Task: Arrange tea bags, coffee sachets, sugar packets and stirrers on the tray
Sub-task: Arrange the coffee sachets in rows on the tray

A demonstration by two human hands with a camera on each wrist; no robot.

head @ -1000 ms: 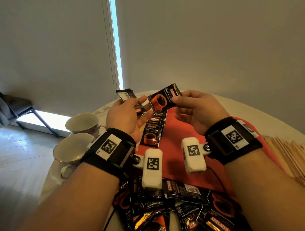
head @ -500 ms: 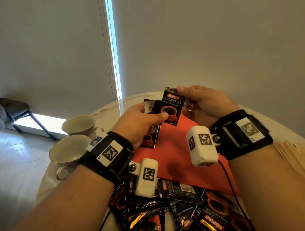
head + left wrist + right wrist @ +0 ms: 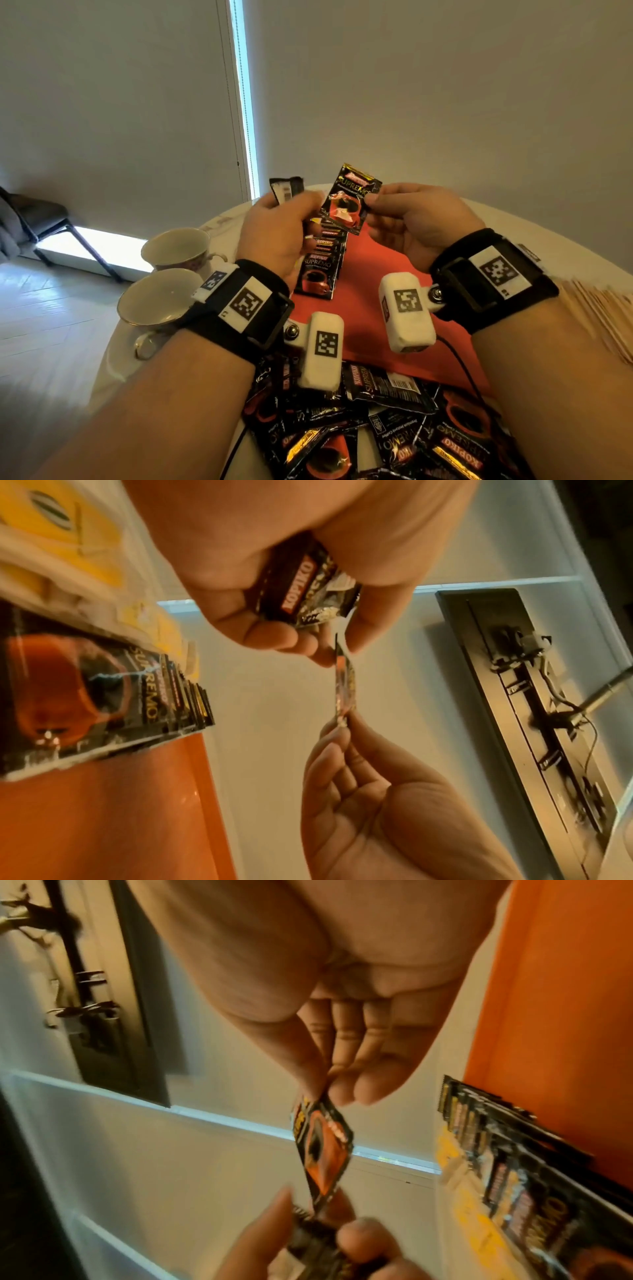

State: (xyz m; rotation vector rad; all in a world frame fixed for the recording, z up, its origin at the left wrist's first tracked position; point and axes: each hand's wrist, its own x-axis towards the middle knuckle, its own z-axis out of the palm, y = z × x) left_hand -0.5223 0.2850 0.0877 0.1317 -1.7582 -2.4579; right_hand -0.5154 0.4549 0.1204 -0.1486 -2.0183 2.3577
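Head view
Right hand: thumb and forefinger pinch one Kopiko Supremo coffee sachet by its right edge, holding it upright above the table, face toward the camera.
Left hand: fingers curled round a second sachet, whose barcoded back sticks up past the knuckles, just left of the pinched one.
Red tray: flat on the round white table; it holds a row of sachets, overlapped like tiles along its left side, directly below the raised hands.
Loose sachet pile: heaped on the table at the tray's near edge, between the forearms.
Teacups: two white cups left of the tray, both showing bare insides.
Wooden stirrers: a spread at the right edge of the table, off the tray.

Left wrist view
Left hand: clenched on the dark crumpled second sachet; its fingertips also touch the top of the pinched sachet, seen edge-on.
Right hand: nips that sachet's lower end.
Tray: the row of sachets lies on it; yellow packets lie beyond, too blurred to name.

Right wrist view
Right hand: thumb and fingers nip the corner of the hanging sachet.
Left hand: meets its lower corner while gripping the other sachet.
Tray: the sachet row runs along its edge.
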